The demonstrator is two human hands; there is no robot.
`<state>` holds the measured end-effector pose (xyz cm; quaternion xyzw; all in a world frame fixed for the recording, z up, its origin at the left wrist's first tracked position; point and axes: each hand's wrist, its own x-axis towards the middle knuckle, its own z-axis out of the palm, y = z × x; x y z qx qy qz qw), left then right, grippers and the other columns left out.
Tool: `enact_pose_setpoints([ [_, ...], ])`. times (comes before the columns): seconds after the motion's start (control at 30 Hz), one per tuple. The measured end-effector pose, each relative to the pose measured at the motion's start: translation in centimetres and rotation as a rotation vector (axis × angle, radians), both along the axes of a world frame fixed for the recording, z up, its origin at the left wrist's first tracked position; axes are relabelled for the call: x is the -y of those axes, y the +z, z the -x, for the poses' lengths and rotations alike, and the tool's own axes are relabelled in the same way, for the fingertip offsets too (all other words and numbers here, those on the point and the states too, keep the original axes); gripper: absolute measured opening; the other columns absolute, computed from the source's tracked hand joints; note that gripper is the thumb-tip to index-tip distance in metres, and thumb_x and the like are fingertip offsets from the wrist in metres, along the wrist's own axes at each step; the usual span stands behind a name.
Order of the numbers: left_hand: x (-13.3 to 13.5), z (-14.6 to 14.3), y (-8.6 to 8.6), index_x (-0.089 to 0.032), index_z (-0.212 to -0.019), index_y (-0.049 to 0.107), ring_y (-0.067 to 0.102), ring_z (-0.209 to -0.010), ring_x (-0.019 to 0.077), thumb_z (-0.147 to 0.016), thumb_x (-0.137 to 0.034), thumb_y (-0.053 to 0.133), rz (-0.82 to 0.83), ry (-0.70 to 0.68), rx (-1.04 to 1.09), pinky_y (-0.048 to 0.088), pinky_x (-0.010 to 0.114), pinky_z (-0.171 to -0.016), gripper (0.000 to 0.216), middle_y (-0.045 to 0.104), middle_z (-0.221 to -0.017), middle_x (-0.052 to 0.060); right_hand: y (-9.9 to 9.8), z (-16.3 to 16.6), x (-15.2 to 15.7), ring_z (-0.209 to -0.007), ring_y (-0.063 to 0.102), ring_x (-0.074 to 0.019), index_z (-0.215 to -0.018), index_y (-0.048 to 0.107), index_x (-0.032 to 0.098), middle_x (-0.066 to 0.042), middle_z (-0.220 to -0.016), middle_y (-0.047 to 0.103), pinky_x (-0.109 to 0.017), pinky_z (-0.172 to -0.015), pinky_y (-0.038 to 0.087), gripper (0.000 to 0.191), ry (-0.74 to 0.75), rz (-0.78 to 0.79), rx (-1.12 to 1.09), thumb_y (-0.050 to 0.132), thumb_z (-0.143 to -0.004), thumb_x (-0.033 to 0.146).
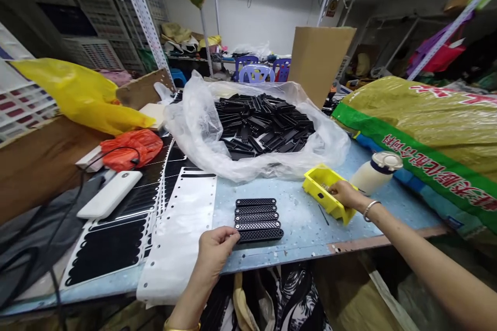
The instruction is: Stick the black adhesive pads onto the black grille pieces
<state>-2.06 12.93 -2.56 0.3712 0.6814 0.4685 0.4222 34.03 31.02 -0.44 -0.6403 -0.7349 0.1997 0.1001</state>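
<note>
Several black plastic strips (258,217) with a lattice pattern lie side by side in a row on the blue table, small round pale dots at some of their ends. At the left ends of the nearest strips is my left hand (215,251), thumb and forefinger pinched together; whatever is between them is hidden. My right hand (347,195) reaches into a yellow plastic bin (336,212), its fingers closed over small metal pieces (325,186). Its fingertips are partly hidden. A thin dark stick-like piece (323,215) lies left of the bin.
Behind the row, a clear plastic bag (240,168) lies open, heaped with black strips (267,124). A white-lidded bottle (375,173) and a large yellow-green sack (427,119) are on the right. Perforated white sheets (178,238), a white power bank (111,195) and a red bag (132,149) lie left.
</note>
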Motion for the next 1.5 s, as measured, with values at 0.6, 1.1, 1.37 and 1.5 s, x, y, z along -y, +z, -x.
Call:
enact_pose_setpoints([
  [0.6, 0.2, -0.3, -2.3, -0.017, -0.059, 0.065, 0.034, -0.040, 0.0078, -0.059, -0.036, 0.060, -0.023, -0.043, -0.080, 0.025, 0.020, -0.039, 0.020, 0.042, -0.043, -0.005, 1.8, 5.6, 8.7, -0.051, 0.063, -0.0187, -0.083, 0.068, 0.017, -0.006, -0.064, 0.069, -0.027, -0.044, 0.049, 0.034, -0.077, -0.120, -0.737, 0.070, -0.068, 0.047],
  [1.1, 1.0, -0.7, -1.2, -0.017, -0.066, 0.068, 0.049, -0.033, 0.0109, -0.057, -0.035, 0.063, -0.015, -0.029, 0.037, 0.033, 0.021, -0.035, 0.021, 0.052, -0.043, -0.005, -3.3, 14.2, 13.2, -0.057, 0.056, -0.0149, -0.071, 0.067, 0.018, -0.004, -0.065, 0.059, -0.024, -0.054, 0.042, 0.019, 0.403, -0.353, -0.422, 0.053, -0.082, 0.013],
  [1.37, 0.7, -0.5, -2.2, -0.015, -0.063, 0.069, 0.042, -0.031, 0.0078, -0.057, -0.035, 0.066, -0.044, -0.018, 0.069, 0.029, 0.020, -0.034, 0.020, 0.051, -0.042, -0.005, -3.3, 12.9, 12.4, -0.053, 0.057, -0.0134, -0.082, 0.073, 0.017, -0.002, -0.061, 0.062, -0.023, -0.054, 0.043, 0.014, 0.310, -0.432, -0.387, 0.058, -0.082, 0.018],
  [1.5, 0.7, -0.5, -1.9, -0.014, -0.064, 0.070, 0.040, -0.032, 0.0066, -0.057, -0.033, 0.068, -0.063, -0.043, 0.067, 0.030, 0.018, -0.035, 0.020, 0.048, -0.042, -0.006, -3.8, 13.3, 11.8, -0.055, 0.061, -0.0142, -0.089, 0.074, 0.017, -0.004, -0.065, 0.067, -0.022, -0.056, 0.043, 0.015, 0.374, -0.460, -0.265, 0.060, -0.083, 0.019],
])
